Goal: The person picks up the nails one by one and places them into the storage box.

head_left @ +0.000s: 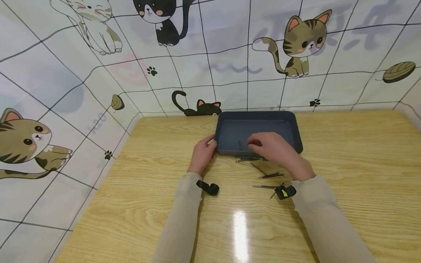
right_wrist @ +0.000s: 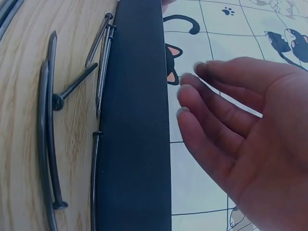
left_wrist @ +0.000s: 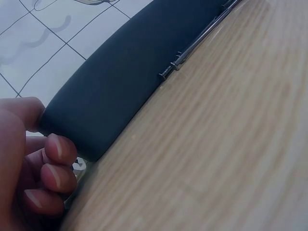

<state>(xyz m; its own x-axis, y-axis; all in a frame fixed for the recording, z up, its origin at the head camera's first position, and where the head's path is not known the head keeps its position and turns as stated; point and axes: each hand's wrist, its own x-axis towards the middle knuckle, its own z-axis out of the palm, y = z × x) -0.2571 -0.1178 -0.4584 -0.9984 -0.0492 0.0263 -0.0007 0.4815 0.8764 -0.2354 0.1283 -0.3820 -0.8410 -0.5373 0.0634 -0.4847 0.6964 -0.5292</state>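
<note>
Left hand (head_left: 203, 154) grips the tray (head_left: 250, 128) at its near-left corner, right hand (head_left: 274, 147) hovers inside, fingers loosely bent on no visible nail, and low, gentle fingertips look wisest with nails (head_left: 240, 145) inside and just in front.
</note>
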